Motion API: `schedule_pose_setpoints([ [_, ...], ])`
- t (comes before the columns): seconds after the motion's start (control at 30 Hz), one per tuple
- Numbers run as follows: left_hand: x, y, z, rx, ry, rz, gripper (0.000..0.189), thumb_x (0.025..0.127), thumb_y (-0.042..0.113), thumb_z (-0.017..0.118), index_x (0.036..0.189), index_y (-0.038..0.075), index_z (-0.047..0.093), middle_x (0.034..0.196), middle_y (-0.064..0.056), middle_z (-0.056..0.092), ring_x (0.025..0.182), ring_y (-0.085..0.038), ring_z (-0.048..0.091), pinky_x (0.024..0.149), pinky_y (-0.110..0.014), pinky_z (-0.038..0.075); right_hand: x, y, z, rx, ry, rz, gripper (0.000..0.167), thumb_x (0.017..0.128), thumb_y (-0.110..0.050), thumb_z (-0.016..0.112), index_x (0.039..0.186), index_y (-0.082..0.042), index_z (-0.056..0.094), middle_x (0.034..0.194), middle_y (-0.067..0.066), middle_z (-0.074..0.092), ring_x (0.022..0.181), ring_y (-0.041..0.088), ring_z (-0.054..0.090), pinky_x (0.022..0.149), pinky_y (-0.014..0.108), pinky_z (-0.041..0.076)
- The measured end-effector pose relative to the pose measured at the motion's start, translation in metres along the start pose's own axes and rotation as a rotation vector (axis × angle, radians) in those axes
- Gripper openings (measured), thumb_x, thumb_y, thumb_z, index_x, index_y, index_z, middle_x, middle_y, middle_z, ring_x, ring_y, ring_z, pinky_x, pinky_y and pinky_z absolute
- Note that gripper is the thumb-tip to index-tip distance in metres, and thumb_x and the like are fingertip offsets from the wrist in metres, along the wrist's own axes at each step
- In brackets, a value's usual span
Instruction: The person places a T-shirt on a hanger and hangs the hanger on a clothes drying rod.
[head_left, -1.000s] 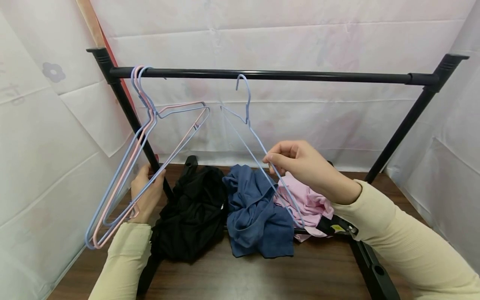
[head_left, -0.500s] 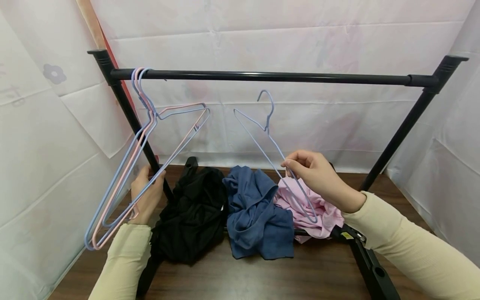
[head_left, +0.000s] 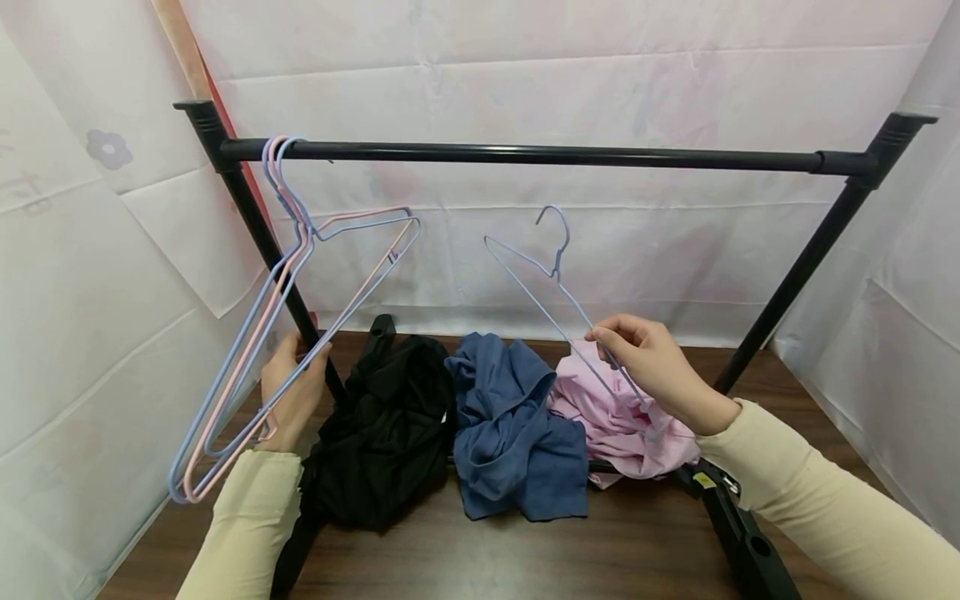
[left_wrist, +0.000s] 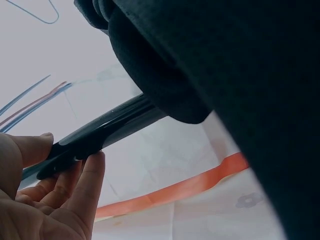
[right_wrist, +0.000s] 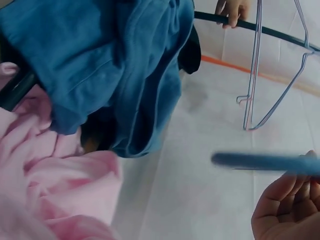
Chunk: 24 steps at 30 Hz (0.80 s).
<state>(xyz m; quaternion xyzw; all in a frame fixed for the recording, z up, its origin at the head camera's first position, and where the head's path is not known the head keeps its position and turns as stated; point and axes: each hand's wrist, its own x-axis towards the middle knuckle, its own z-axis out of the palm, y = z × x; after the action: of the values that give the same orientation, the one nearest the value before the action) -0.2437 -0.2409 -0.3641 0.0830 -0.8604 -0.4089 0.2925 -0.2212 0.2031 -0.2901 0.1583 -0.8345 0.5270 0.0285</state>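
In the head view my left hand (head_left: 292,400) grips the black left post (head_left: 247,197) of a clothes rack, low down. The left wrist view has my thumb and fingers around that black tube (left_wrist: 110,122). My right hand (head_left: 648,360) pinches one side of a light blue wire hanger (head_left: 576,306) between thumb and fingertips. Its hook points up, below the rail and off it. The hanger's lower right end overlaps a crumpled pink garment (head_left: 622,425). The right wrist view catches part of my right hand (right_wrist: 287,207) at the hanger's blurred blue wire (right_wrist: 260,162).
A black rail (head_left: 525,154) spans the rack. Blue and pink hangers (head_left: 303,237) hang at its left end. A blue garment (head_left: 510,442) and a black garment (head_left: 390,442) lie over the lower bar, left of the pink one. Beneath is a brown wooden tabletop (head_left: 487,558).
My right hand has carried the blue hanger down and to the right, away from the rail and over the pink garment. The left hand has stayed on the post.
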Motion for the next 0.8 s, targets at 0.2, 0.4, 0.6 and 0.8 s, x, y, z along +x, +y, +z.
schedule_pose_setpoints([
  [0.2, 0.000, 0.001, -0.001, 0.012, 0.001, -0.001, 0.036, 0.098, 0.032, 0.059, 0.122, 0.006, 0.060, 0.111, -0.018, 0.068, 0.099, -0.035, 0.065, 0.076, -0.039, 0.046, -0.006, 0.014, -0.003, 0.032, 0.049, 0.022, 0.035, 0.101, -0.033, 0.056, 0.111, -0.001, 0.065, 0.073, -0.007, 0.056, 0.071, 0.014, 0.051, 0.059, 0.026, 0.043],
  [0.4, 0.000, 0.000, -0.001, 0.019, 0.004, -0.006, 0.037, 0.098, 0.036, 0.058, 0.121, 0.007, 0.061, 0.110, -0.017, 0.069, 0.098, -0.034, 0.065, 0.074, -0.037, 0.046, -0.011, 0.023, -0.011, 0.029, 0.080, 0.036, 0.039, 0.100, -0.035, 0.055, 0.115, 0.000, 0.065, 0.072, -0.007, 0.054, 0.070, 0.012, 0.051, 0.064, 0.027, 0.046],
  [0.6, 0.000, 0.000, 0.000, 0.024, 0.000, -0.018, 0.036, 0.098, 0.035, 0.058, 0.121, 0.008, 0.060, 0.110, -0.017, 0.069, 0.097, -0.034, 0.065, 0.074, -0.037, 0.046, -0.015, 0.032, -0.020, 0.018, 0.093, 0.043, 0.035, 0.101, -0.034, 0.055, 0.114, -0.004, 0.067, 0.071, -0.008, 0.053, 0.076, 0.011, 0.053, 0.071, 0.023, 0.046],
  [0.8, 0.000, 0.000, -0.001, 0.030, 0.000, -0.012, 0.035, 0.097, 0.033, 0.059, 0.121, 0.007, 0.061, 0.109, -0.017, 0.069, 0.093, -0.034, 0.065, 0.074, -0.038, 0.045, -0.020, 0.040, -0.029, -0.008, 0.103, 0.038, 0.030, 0.101, -0.033, 0.056, 0.108, -0.007, 0.068, 0.067, -0.007, 0.048, 0.067, 0.011, 0.047, 0.067, 0.025, 0.043],
])
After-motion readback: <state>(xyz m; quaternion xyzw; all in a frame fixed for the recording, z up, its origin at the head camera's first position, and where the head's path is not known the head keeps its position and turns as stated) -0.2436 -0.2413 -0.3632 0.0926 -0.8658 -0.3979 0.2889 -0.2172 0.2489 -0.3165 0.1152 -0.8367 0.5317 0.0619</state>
